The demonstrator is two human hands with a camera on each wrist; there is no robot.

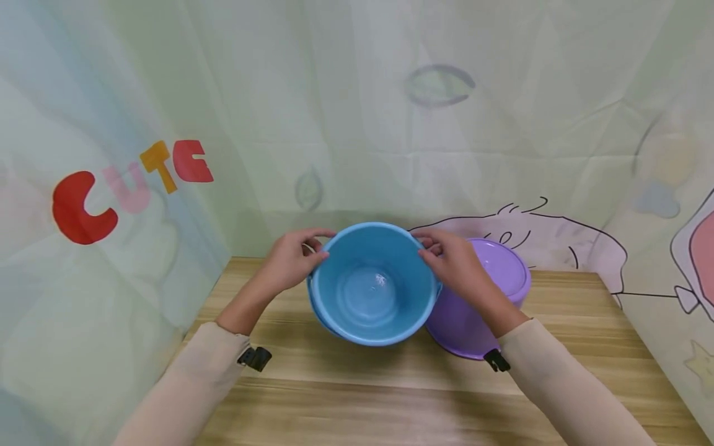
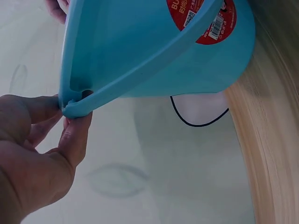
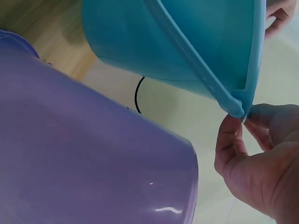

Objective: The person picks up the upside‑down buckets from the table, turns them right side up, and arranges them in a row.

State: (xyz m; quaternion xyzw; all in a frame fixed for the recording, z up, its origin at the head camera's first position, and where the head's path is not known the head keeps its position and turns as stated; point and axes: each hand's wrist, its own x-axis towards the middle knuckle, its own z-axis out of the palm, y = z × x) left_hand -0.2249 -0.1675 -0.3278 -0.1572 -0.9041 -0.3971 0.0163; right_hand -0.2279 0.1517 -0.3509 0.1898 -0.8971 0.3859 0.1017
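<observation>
A light blue bucket (image 1: 372,294) is held between both hands, its mouth tilted toward the head camera and its inside bare. On its left rim, my left hand (image 1: 294,260) pinches the edge between thumb and fingers, right where the handle (image 2: 145,69) joins. The right hand (image 1: 454,257) grips the opposite rim the same way, beside the other handle joint. The handle hangs down along the front of the bucket, crossing a red label (image 2: 222,30). Just right of it, partly behind my right forearm, a purple bucket (image 1: 504,266) stands upside down, base up.
Beneath the buckets lies a wood-grain table (image 1: 357,396). Pale printed cloth (image 1: 357,124) hangs behind and at both sides, close to the table's edges. Coloured letters (image 1: 83,210) show on the left cloth. A small black device (image 1: 255,358) sits at the left cuff.
</observation>
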